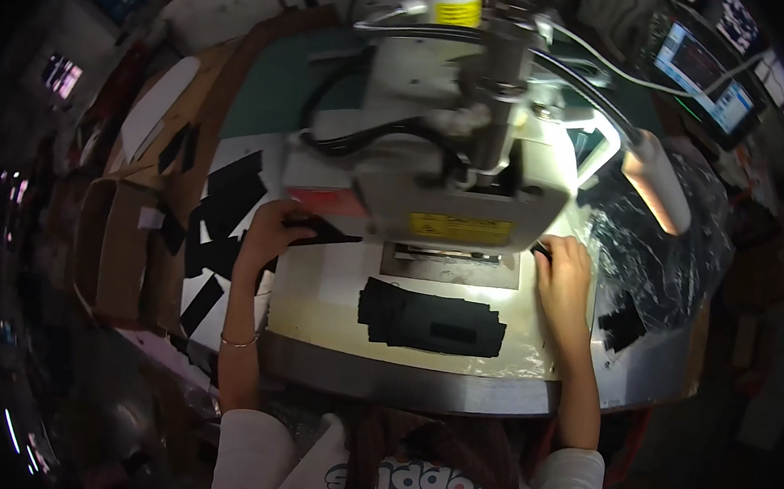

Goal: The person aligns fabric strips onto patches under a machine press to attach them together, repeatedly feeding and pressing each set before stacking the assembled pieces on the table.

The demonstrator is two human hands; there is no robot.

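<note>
My left hand (270, 234) is closed on a black fabric piece (325, 232), which points toward the sewing machine (453, 214) from its left side. Fingers bent, my right hand (566, 268) is at the right of the machine head. A small dark bit shows at its fingertips, too little of it to name. Between the hands lies a metal plate (449, 270) under the machine head. Nearer to me, a stack of black fabric pieces (387, 313) lies on the pale work surface (314, 316).
More black strips (231, 199) lie at the left, beside an open cardboard box (101, 247). Clear plastic film (656, 236) covers dark material at the right. A lamp (658, 186) hangs over it. A screen (703, 80) stands at the back right.
</note>
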